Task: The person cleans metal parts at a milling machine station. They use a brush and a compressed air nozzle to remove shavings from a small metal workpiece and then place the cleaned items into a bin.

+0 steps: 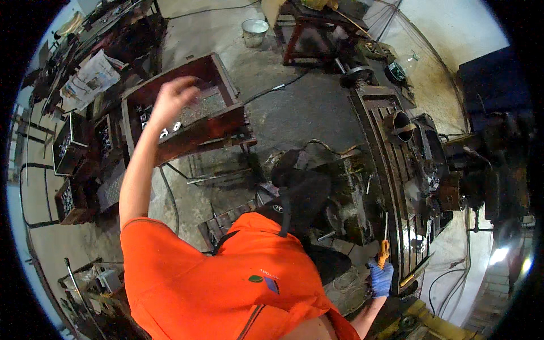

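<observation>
My bare left hand (174,102) is over a dark red metal bin (226,76) at the left, slightly blurred. Its fingers are stretched out and a little apart, with nothing visible in them. Small light metal parts (177,126) lie in the bin below the wrist. At the lower right, my right hand (381,280) wears a blue glove and is closed round the yellow-orange handle of a screwdriver (384,253). The thin blade points away from me, beside the near end of a slotted machine table (391,164).
Dark machinery stands along the right, with a metal cylinder (403,126) on the slotted table. Boxes of small parts (71,144) are at the far left. A bucket (255,34) and a red-framed bench (290,42) stand at the back. Cables cross the floor.
</observation>
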A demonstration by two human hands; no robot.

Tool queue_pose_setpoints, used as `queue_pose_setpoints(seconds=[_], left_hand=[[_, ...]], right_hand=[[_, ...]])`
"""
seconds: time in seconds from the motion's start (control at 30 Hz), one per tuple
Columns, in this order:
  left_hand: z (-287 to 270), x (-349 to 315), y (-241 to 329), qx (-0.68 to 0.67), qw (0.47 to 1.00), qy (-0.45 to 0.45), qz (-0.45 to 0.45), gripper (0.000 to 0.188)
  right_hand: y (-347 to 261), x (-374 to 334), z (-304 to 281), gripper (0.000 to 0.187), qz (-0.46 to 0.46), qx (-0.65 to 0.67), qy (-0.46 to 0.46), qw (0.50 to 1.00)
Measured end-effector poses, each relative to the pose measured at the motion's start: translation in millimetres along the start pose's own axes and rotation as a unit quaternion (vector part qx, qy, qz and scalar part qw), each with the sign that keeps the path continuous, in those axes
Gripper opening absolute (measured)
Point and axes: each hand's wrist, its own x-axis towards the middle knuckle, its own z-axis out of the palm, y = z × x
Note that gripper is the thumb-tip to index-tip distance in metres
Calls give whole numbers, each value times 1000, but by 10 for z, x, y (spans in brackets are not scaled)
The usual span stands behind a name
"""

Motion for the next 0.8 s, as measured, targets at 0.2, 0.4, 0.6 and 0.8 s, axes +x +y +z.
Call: queue_pose_setpoints(seconds=[0.2,0.4,0.6,0.8], left_hand=[[-974,334,-1658,457,883,26,-102,42],[-732,433,-1847,641,760,-45,-99,17],[-652,540,-1988,702,688,-141,-119,19],[-667,455,-1802,564,819,65,-83,25]], right_hand=[[-183,70,253,15,-10,14,2,1000],[-235,97,307,16,-14,-69,3,998],[-528,134,400,23,-19,-119,-1,993],[-609,-35,397,22,4,-106,16,994]])
